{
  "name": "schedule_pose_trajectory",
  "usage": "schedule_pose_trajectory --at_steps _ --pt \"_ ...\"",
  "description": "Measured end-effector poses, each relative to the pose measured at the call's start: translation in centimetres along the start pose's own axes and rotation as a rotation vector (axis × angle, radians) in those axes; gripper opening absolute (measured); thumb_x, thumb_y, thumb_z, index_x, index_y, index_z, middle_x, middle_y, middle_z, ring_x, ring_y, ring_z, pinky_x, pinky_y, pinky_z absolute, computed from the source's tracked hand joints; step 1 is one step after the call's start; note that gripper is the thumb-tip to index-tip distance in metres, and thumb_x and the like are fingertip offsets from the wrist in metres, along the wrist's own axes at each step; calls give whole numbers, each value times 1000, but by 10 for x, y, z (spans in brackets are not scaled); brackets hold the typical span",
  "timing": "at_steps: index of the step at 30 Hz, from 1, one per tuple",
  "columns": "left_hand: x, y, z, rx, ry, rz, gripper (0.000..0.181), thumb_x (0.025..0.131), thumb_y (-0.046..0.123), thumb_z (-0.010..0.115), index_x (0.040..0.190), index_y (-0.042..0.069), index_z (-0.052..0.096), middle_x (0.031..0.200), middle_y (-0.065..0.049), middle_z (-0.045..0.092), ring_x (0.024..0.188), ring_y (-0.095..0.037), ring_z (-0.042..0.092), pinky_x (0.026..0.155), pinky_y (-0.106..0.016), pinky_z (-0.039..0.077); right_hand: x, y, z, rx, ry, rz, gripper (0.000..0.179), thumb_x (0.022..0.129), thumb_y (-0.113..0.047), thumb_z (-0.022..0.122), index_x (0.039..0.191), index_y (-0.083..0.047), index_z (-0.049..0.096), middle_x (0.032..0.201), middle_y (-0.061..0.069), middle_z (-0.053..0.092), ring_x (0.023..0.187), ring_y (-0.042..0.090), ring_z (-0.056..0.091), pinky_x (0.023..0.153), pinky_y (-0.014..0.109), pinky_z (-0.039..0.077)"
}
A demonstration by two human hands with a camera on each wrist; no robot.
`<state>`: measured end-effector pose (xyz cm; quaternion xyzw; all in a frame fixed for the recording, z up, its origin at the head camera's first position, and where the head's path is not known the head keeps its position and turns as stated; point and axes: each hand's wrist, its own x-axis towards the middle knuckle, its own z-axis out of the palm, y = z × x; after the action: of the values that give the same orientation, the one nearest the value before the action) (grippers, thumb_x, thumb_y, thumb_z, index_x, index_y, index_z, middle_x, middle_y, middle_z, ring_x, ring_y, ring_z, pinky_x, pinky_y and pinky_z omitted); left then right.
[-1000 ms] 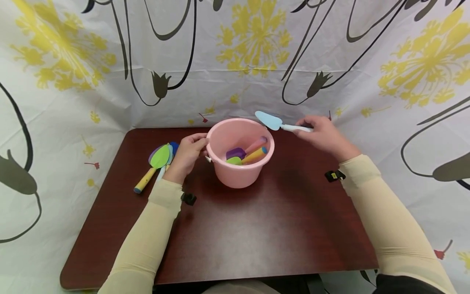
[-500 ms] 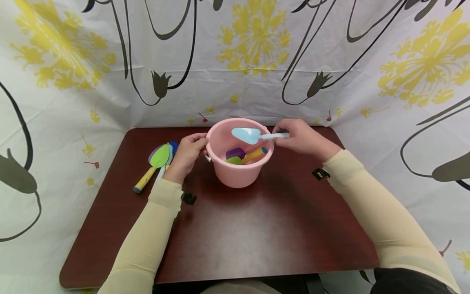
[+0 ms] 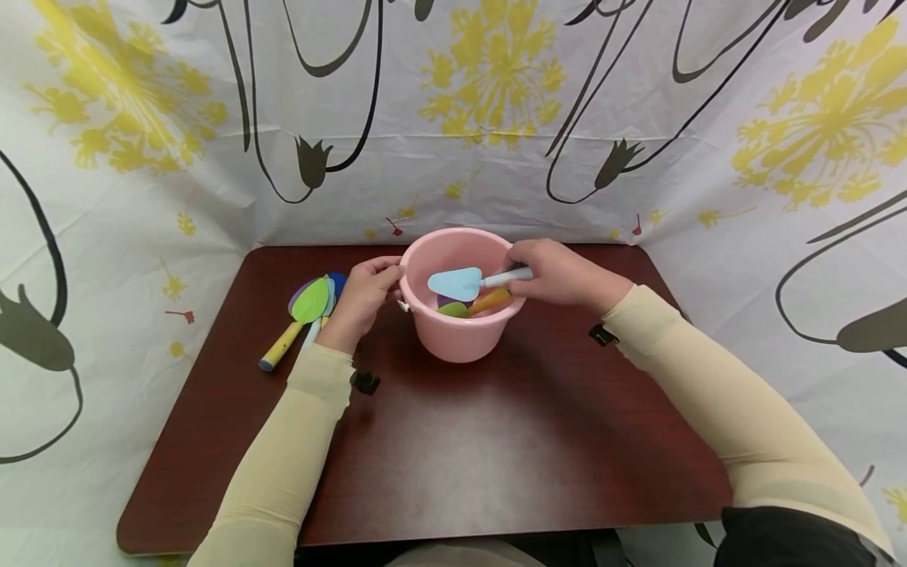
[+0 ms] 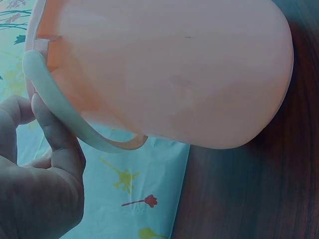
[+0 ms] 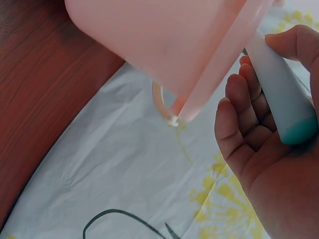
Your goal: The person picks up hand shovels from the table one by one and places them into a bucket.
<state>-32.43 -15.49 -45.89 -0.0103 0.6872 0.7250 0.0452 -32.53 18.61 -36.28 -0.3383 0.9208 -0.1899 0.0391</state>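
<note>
We locate the pink bucket [image 3: 457,339] upright near the far edge of the table [image 3: 496,449]; the tabletop extends from its base to the near and right edges, which gives lateral and forward room on that side; on the left, a cluster of tools [image 3: 310,302] lies just beside the left wrist, well inside the table's left edge. We see the left hand [image 3: 364,295] with its thumb and fingers pinched on the bucket's left rim, beside the curved carrying handle [image 4: 75,114]; the right hand [image 3: 560,272] grips the white handle of the pale blue trowel [image 3: 455,283]; the blade lies across the bucket's mouth, its depth relative to the rim being hard to tell. We note the bucket as smooth, plastic-looking and tapered, with a round rolled rim; the trowel blade is broad with a rounded tip, and its handle ends in a teal cap; inside the bucket we find a purple piece [image 3: 445,300], a green piece [image 3: 453,310] and an orange handle [image 3: 492,300]; the tabletop is dark reddish wood grain; a creased, flower-printed sheet [image 3: 439,173] rises behind it.
</note>
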Motion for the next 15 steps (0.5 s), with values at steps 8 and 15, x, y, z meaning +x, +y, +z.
schedule_pose_trajectory --at_steps 8,15 --pt "0 -1 1 -8 -3 -5 36 110 25 71 141 7 74 122 -14 74 86 -16 71 85 -29 63 13 -9 7 -64 -38 -9 8 97 -17 78 102 -14 73 94 -1 67 84 21 60 76 39 52" --pt "-1 0 1 0 -3 5 36 110 24 70 142 7 73 126 -16 73 88 -17 70 86 -29 63 23 -18 12 -91 -92 63 11 100 -22 78 100 -13 72 85 0 69 76 21 61 72 39 53"
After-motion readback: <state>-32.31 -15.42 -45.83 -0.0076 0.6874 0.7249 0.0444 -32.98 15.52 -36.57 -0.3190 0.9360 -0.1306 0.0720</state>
